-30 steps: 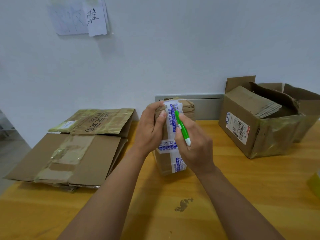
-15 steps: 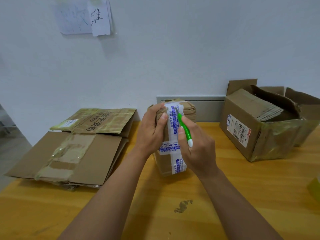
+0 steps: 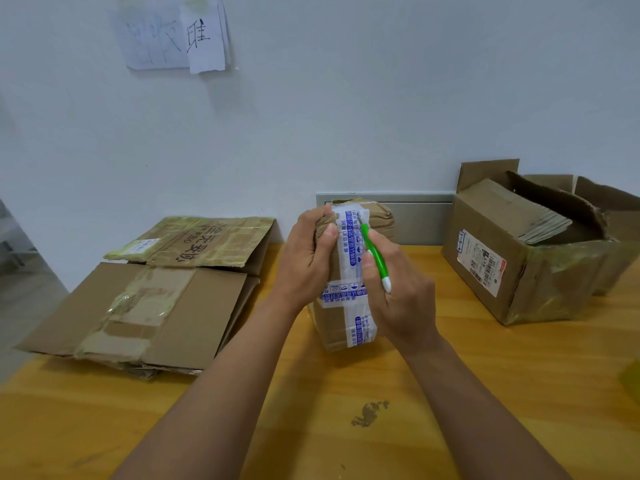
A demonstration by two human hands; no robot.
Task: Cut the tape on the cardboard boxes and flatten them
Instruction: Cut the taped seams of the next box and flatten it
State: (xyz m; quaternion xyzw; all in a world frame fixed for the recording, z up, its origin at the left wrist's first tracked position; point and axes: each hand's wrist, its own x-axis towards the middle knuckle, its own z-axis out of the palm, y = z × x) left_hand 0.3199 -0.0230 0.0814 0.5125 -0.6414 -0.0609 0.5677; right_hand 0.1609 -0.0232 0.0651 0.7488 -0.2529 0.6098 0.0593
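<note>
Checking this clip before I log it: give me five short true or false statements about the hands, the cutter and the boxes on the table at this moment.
1. The right hand holds a green and white utility cutter. True.
2. The left hand lies flat on the wooden table. False: it grips the small brown cardboard box with blue-printed white tape.
3. The cutter's tip is near the top of the taped box. True.
4. The flattened cardboard stack lies right of the taped box. False: it lies left.
5. The large open cardboard box with a shipping label is sealed shut. False: its flaps are open.
</note>
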